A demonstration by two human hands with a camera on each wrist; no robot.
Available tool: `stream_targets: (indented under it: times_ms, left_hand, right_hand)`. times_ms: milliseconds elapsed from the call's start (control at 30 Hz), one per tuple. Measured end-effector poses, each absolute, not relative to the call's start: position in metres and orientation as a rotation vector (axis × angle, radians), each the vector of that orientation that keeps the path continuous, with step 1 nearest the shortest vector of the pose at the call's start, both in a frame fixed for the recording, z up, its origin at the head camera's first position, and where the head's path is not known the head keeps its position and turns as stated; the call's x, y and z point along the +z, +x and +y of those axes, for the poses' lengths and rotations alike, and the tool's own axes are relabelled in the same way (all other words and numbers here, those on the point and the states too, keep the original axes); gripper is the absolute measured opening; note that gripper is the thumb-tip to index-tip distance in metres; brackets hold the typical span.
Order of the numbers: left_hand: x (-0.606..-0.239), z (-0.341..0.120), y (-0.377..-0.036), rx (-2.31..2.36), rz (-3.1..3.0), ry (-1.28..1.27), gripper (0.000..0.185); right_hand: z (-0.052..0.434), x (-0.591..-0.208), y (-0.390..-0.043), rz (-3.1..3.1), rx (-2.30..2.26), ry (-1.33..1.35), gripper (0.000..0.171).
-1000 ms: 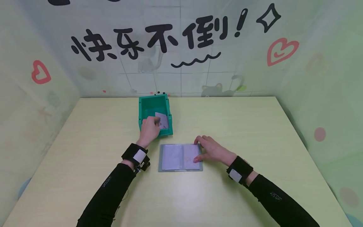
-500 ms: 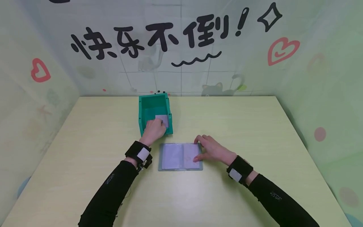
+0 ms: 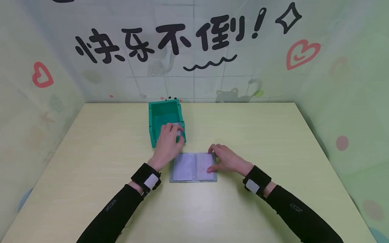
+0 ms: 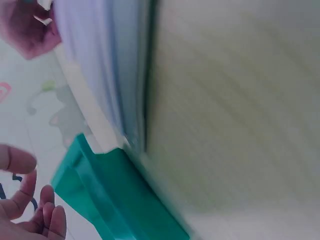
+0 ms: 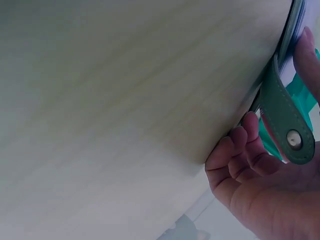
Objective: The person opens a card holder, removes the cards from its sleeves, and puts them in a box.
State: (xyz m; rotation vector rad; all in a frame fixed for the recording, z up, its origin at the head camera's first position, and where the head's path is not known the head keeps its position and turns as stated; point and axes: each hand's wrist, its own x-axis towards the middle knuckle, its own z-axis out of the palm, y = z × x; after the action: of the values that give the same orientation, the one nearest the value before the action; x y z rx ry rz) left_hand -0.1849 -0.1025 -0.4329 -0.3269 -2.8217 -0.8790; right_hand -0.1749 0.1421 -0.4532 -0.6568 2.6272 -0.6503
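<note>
Green bin [image 3: 158, 116] stands just behind the open card album [image 3: 193, 167].

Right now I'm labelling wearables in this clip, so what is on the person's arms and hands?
Both arms wear black long sleeves with small pale printing. The left hand and right hand are bare. Each wrist carries a black band with a white rectangular patch.

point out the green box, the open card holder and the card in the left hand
green box [image 3: 151, 121]: head view, on its left wall.
open card holder [image 3: 185, 167]: head view, on its left page.
card [image 3: 178, 132]: head view, on the corner showing past the left hand [image 3: 167, 143].
</note>
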Motion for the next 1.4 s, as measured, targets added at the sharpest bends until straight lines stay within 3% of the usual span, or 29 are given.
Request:
stream_targets:
  times_ms: [100,233,500,633,933,1200,1400]
  left_hand:
    - [-0.432,-0.103,-0.172,-0.934,-2.853,-0.419,0.021]
    - [-0.436,-0.103,-0.161,-0.999,-3.018,-0.574,0.027]
    - [-0.448,-0.101,-0.159,-0.97,-3.246,-0.851,0.081]
    - [-0.446,-0.097,-0.163,-0.895,-3.295,-0.869,0.095]
    - [-0.447,-0.097,-0.168,-0.925,-3.329,-0.842,0.087]
    - [-0.449,-0.106,-0.17,-1.093,-3.288,-0.909,0.083]
    - [-0.45,-0.119,-0.174,-1.476,-3.162,-0.997,0.073]
  right_hand:
    - [0.14,-0.454,-0.174,2.642,-0.65,-0.632,0.06]
    - [0.138,-0.453,-0.173,2.672,-0.65,-0.587,0.057]
    - [0.137,-0.45,-0.173,2.72,-0.664,-0.574,0.055]
    - [0.136,-0.45,-0.176,2.73,-0.657,-0.588,0.057]
    - [0.134,-0.451,-0.178,2.716,-0.722,-0.593,0.052]
    - [0.133,-0.451,-0.177,2.592,-1.006,-0.552,0.023]
    - [0.125,-0.443,-0.175,2.455,-1.113,-0.782,0.033]
